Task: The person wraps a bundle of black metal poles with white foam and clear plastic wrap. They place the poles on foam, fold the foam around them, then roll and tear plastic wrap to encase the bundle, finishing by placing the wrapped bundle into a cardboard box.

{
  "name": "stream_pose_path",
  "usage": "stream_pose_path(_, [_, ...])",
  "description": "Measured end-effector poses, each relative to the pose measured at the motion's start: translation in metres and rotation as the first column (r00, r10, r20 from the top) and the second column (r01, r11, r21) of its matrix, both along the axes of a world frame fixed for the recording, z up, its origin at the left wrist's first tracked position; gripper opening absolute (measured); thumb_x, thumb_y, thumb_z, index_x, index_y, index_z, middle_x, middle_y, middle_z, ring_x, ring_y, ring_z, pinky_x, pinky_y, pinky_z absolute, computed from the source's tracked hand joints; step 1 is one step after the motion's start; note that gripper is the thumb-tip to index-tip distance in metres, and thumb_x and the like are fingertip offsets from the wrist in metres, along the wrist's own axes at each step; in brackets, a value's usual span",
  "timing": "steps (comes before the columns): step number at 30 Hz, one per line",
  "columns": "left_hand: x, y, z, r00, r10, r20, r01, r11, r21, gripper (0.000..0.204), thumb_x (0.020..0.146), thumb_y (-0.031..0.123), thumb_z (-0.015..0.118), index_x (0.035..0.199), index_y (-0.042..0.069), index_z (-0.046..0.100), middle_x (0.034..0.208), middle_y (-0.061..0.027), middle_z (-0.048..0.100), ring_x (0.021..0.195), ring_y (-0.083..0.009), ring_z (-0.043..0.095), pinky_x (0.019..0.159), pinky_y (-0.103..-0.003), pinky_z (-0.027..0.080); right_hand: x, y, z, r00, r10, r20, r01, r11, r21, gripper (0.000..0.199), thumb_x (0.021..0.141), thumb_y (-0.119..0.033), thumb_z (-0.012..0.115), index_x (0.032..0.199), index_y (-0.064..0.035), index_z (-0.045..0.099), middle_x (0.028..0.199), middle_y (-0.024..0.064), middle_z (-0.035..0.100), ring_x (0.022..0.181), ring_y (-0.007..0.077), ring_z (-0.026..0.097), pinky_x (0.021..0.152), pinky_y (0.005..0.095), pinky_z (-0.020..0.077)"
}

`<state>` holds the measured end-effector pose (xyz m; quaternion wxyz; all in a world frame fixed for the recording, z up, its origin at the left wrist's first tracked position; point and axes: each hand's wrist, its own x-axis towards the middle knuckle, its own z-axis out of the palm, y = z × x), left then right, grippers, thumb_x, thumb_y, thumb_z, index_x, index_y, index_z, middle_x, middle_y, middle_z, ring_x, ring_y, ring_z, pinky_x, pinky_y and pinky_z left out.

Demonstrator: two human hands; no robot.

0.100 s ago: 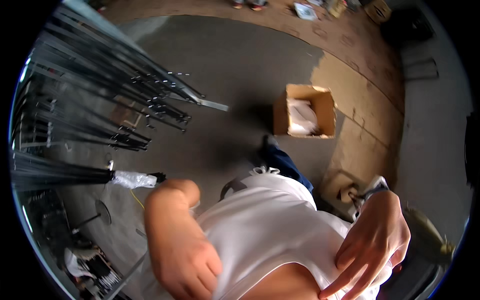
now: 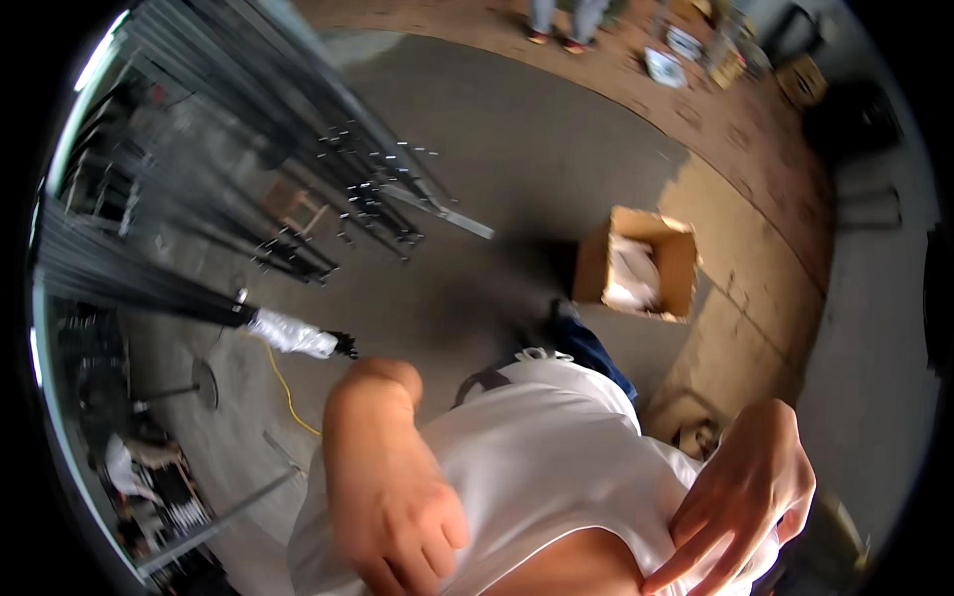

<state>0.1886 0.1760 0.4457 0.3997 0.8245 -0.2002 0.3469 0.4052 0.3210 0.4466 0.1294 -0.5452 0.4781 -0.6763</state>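
Observation:
A white shirt (image 2: 556, 437) covers my front, its neckline at the lower edge. My left hand (image 2: 402, 526) is bent down onto the shirt's left side, fingers curled against the cloth and fingertips partly cut off by the lower edge. On the other side, my right hand (image 2: 745, 507) lies over the shirt beside the neckline. Its fingers are stretched and apart, with one fingertip touching the neckline's edge. White cloth shows around and under this hand. Beyond the shirt one dark blue trouser leg (image 2: 591, 353) shows.
An open cardboard box (image 2: 681, 263) with white material inside stands on the floor ahead. At left, long black rods (image 2: 248, 109) hang over the floor, and a rod bundle ends in clear plastic wrap (image 2: 293, 333). A yellow cord (image 2: 288, 387) lies below it. Another person's legs (image 2: 566, 20) stand far off.
The whole view has swung, so the box, rods and floor sit further right and lower. More of the other person's legs shows. Both hands stay at the shirt.

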Motion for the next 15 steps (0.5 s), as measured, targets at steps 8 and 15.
stream_pose_path(8, [0.001,-0.039,0.036,0.979,0.194,0.063,-0.203,0.953,0.224,0.006,0.075,0.012,0.056,0.079,0.009,0.052,0.083,-0.0060,0.051,0.079,-0.0164,0.052,0.065,-0.030,0.041,0.003,0.000,0.041,0.984,-0.063,-0.165,0.083,0.989,0.118,0.040,0.073,-0.024,0.052,0.099,0.0068,0.051,0.089,0.0247,0.056,0.055,0.0207,0.056,0.045,0.0283,0.0436])
stream_pose_path(15, [0.006,-0.035,0.033,0.990,0.139,-0.022,-0.128,0.951,0.282,0.013,0.079,0.019,0.052,0.085,0.008,0.051,0.076,-0.0038,0.049,0.072,-0.0189,0.052,0.066,-0.037,0.043,0.069,-0.004,0.076,0.786,-0.255,-0.563,0.407,0.899,0.161,0.041,0.073,-0.024,0.057,0.104,0.0013,0.051,0.093,0.0221,0.051,0.061,0.0231,0.053,0.055,0.0278,0.0453])
